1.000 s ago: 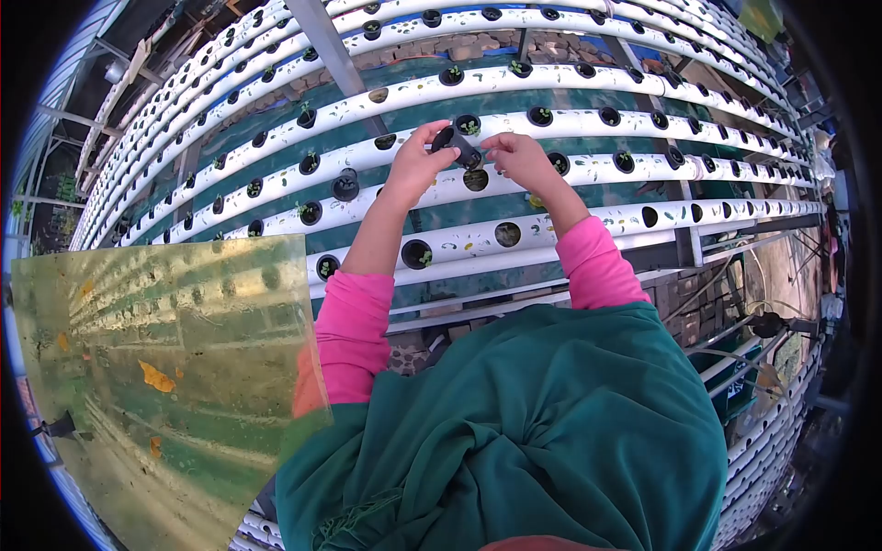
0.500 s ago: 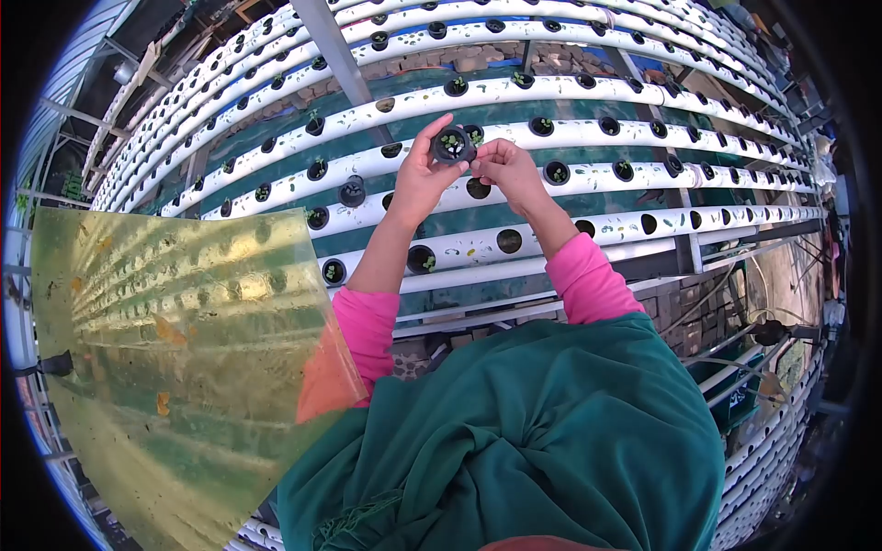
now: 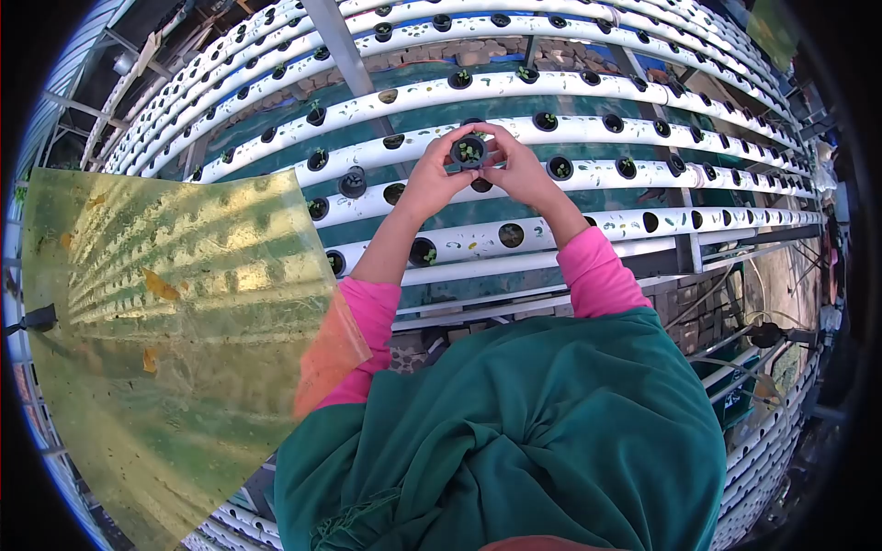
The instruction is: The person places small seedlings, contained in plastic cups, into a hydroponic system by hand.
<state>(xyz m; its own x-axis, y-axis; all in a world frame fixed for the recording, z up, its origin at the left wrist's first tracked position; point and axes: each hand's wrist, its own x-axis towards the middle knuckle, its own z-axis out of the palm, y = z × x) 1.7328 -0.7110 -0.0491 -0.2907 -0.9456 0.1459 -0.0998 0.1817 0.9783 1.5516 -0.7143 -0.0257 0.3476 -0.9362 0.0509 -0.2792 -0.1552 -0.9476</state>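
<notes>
A small round black pot (image 3: pixel 469 151) with green seedlings is held up above the white pipes. My left hand (image 3: pixel 438 176) curves round its left side, fingers at the rim. From the right, my right hand (image 3: pixel 521 170) grips the same pot, with thumb and fingers against its side. Beneath the hands runs a white pipe (image 3: pixel 367 204) with round holes, some holding black pots with seedlings. An uncovered hole (image 3: pixel 511 235) shows in the nearest pipe, below the hands.
A translucent yellow sheet (image 3: pixel 184 321) with brown leaves on it spans the left side. More rows of white pipes (image 3: pixel 588 87) stretch beyond the hands. A grey metal post (image 3: pixel 338 46) rises behind them. Paving blocks (image 3: pixel 675 301) lie at the right.
The pot has moved slightly right. My right hand has shifted from the pot's lower edge to wrap round its right side. The yellow sheet sits higher and further left in view.
</notes>
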